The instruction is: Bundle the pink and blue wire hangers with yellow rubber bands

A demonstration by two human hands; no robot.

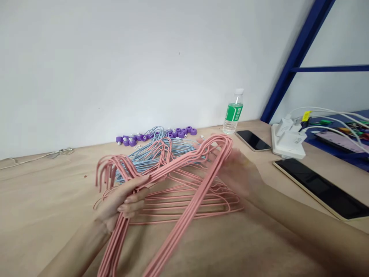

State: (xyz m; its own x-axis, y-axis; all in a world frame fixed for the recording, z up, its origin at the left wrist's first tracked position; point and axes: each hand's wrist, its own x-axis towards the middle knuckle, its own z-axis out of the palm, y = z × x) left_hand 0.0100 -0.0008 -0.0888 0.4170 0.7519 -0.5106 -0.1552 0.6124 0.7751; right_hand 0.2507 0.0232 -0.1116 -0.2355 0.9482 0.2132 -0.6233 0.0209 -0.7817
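Observation:
In the head view, my left hand [131, 204] is closed around a bundle of pink wire hangers [190, 206] at the neck, just below their hooks. The bundle is tilted, with its hooks to the left and one end up at the right. At that raised end is my right hand [236, 171], blurred, its palm against or close behind the bundle's corner and its fingers stretched out, partly hidden. More pink hangers [184, 219] lie on the table beneath, and a heap of light blue hangers [144, 156] lies behind them.
Several purple round pieces [132, 142] line the wall side of the table [34, 192]. To the right stand a water bottle [233, 112], two phones [253, 140], a white power strip [288, 142] with cables, and a blue metal frame [296, 54]. A thin cord [37, 157] lies far left.

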